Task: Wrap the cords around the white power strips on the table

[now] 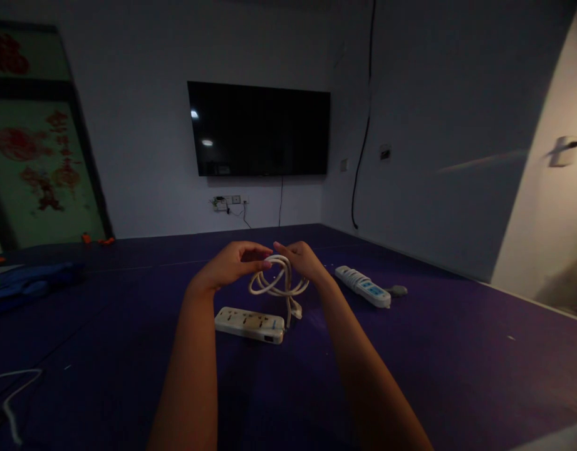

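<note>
A white power cord [269, 289], bunched in loose loops, hangs between my two hands in the centre of the head view. My left hand [239, 262] has its thumb and fingers around the top of the loops from the left. From the right, my right hand [303, 258] grips the same loops; its fingers are partly hidden behind the thumb and cord. The cord's plug [296, 309] dangles just below. It runs down to a white power strip [248, 324], which lies on the purple surface under my left hand.
Right of my hands lies a second power strip [363, 287] with its cord wound round it. A white cable [22, 391] is at the lower left, dark blue cloth [29, 285] farther back. A television [260, 131] hangs on the wall ahead, and a black cable [363, 144] hangs at the right wall.
</note>
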### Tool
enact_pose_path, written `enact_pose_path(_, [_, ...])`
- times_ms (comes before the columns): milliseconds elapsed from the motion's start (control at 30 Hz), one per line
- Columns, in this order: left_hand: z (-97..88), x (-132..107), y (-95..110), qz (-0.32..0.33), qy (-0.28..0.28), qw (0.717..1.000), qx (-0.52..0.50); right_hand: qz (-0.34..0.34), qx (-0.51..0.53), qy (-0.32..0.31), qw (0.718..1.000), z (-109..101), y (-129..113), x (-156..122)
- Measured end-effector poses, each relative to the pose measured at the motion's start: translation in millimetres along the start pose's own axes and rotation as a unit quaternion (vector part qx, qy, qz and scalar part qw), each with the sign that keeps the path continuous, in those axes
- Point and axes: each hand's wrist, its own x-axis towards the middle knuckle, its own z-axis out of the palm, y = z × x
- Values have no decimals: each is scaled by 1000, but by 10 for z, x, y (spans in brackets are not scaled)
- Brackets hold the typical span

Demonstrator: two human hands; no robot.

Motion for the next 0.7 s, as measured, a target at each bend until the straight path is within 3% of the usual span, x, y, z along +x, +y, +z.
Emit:
enact_pose_path(367, [-3,-122,122,28,-87,996,-19,27,23,11,999,28,73,26])
enact_pose_path(533, [3,-113,124,39,-80,996,-12,50,50,41,997,94,205,66])
enact_pose_path(700, [31,-42,53,33,-38,999,4,127,60,101,985,161,371,89])
